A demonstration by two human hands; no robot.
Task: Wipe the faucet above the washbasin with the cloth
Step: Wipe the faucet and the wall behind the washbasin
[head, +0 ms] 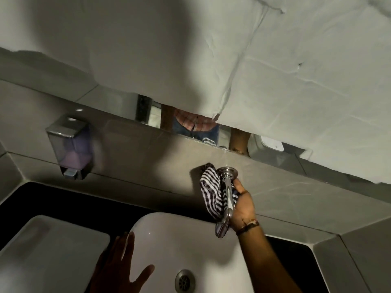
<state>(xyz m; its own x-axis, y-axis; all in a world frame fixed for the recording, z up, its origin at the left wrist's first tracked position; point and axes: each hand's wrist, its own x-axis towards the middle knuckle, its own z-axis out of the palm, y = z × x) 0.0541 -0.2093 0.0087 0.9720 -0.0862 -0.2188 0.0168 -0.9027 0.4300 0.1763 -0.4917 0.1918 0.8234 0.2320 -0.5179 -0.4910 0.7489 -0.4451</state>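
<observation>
A chrome faucet (228,187) sticks out of the grey tiled wall above the white washbasin (169,235). A black-and-white striped cloth (211,191) is wrapped against the faucet's left side and hangs below its spout. My right hand (243,206) grips the cloth around the faucet pipe from the right; a bracelet shows on the wrist. My left hand (118,265) rests flat with fingers spread on the basin's left rim, holding nothing.
A soap dispenser (69,144) with purple liquid hangs on the wall at left. A second white basin (48,250) sits at lower left on the black counter (84,199). A paper-covered mirror (275,81) fills the top. The drain (185,282) lies at the basin bottom.
</observation>
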